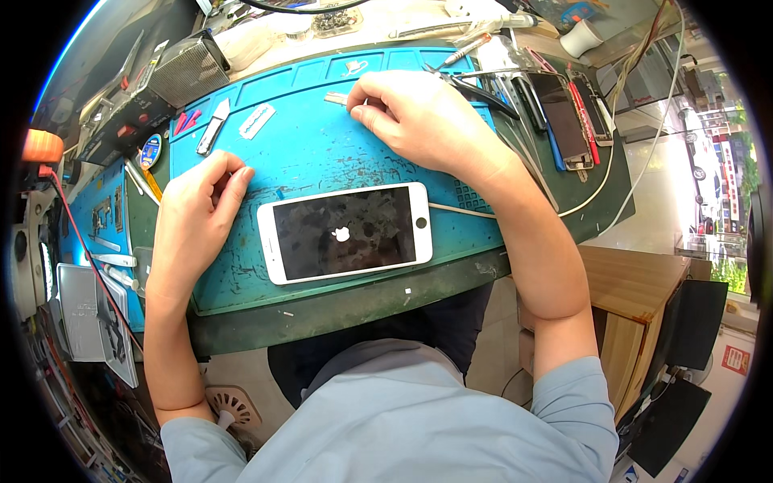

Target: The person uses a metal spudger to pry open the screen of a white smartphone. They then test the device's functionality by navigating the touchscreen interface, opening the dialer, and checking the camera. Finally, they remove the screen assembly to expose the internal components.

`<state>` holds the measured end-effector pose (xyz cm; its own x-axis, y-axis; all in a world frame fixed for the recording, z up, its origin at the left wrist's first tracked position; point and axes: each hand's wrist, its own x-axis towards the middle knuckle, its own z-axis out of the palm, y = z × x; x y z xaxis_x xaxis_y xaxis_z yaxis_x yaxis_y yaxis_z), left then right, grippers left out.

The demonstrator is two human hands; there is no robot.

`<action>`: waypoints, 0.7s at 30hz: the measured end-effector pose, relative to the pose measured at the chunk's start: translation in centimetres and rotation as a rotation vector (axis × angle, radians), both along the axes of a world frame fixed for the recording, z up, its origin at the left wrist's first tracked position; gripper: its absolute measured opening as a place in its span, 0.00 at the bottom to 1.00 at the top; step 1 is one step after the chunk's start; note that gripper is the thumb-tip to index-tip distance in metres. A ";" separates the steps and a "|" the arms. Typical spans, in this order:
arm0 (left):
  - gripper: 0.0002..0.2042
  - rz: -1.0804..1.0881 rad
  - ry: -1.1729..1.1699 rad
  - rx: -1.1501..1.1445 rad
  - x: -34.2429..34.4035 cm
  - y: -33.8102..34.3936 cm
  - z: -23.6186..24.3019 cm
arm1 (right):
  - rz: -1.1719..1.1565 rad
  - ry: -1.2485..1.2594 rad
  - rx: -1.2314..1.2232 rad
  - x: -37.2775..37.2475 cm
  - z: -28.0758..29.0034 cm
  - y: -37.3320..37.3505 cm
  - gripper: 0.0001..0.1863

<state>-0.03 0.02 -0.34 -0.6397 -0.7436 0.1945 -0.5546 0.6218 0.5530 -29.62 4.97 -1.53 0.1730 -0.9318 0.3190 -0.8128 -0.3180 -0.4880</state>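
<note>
The left hand point(196, 211), left of centre, is loosely curled, contents indeterminable; the right hand point(415, 121), upper centre, angles inward, pinching a metal piece point(336, 98). The phone point(346, 233) lies face-up at centre.

We cannot identify the small, pale, flat piece point(335, 98) at the right hand point(423, 121), nor tell whether the grip holds it. Some fingertips of the curled left hand point(193, 208) are hidden. The bare right forearm point(544, 262) covers some thin white cable point(463, 212), and the lower edge cuts off the light-blue fabric shirt point(394, 427).
</note>
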 end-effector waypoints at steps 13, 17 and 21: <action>0.08 0.026 -0.036 0.038 0.0 0.1 0.4 | -0.002 -0.006 0.008 0.1 0.1 0.1 0.08; 0.08 0.025 -0.040 0.048 0.1 0.2 0.6 | -0.026 0.003 0.065 0.4 0.7 0.2 0.09; 0.08 0.005 0.000 -0.021 0.1 0.0 0.3 | -0.014 -0.020 0.067 0.2 0.5 0.1 0.10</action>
